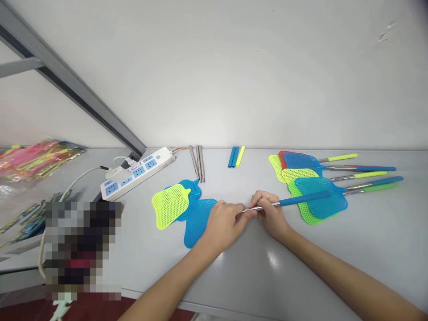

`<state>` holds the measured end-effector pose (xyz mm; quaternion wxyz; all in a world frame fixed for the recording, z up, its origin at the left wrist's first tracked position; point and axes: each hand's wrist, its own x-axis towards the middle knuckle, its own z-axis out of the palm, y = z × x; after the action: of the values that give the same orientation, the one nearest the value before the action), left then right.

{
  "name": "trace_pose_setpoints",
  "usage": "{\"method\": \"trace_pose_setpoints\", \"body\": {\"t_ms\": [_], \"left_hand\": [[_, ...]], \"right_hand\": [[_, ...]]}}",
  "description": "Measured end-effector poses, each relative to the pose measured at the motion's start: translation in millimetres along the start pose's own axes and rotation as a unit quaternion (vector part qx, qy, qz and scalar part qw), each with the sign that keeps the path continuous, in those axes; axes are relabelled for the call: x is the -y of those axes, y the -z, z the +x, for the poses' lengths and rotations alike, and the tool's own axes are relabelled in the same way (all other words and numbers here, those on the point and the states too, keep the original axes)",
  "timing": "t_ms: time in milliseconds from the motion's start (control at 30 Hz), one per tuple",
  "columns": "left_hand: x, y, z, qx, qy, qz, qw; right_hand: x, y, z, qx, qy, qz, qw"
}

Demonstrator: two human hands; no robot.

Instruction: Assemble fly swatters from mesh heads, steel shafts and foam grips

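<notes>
A blue fly swatter (197, 225) is held across the front of the table between both hands. Its mesh head reaches out to the left from under my left hand (225, 223), whose fingers are closed round the neck. My right hand (270, 214) pinches the metal rod, and the blue grip sticks out past it to the right. Just left of my hands lie a yellow swatter head (170, 207) and another blue swatter head (192, 189), partly covered. To the right, a pile of assembled fly swatters (323, 198) in yellow, red, blue and green lies with handles pointing right.
Three metal rods (199, 165) and three grip sleeves (236, 157), two blue and one yellow, lie near the wall. A white power strip (138, 173) with plugs sits at the left. Plastic-wrapped packages (36, 160) are beyond a metal frame. A blurred patch covers the lower left.
</notes>
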<state>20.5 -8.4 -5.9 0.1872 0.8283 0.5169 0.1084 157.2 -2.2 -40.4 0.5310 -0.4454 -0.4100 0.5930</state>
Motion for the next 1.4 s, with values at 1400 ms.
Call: {"method": "trace_pose_setpoints", "body": {"t_ms": [1400], "left_hand": [[-7, -2, -5, 0.029, -0.082, 0.014, 0.996]], "right_hand": [[-7, 3, 0, -0.042, 0.036, 0.091, 0.994]]}}
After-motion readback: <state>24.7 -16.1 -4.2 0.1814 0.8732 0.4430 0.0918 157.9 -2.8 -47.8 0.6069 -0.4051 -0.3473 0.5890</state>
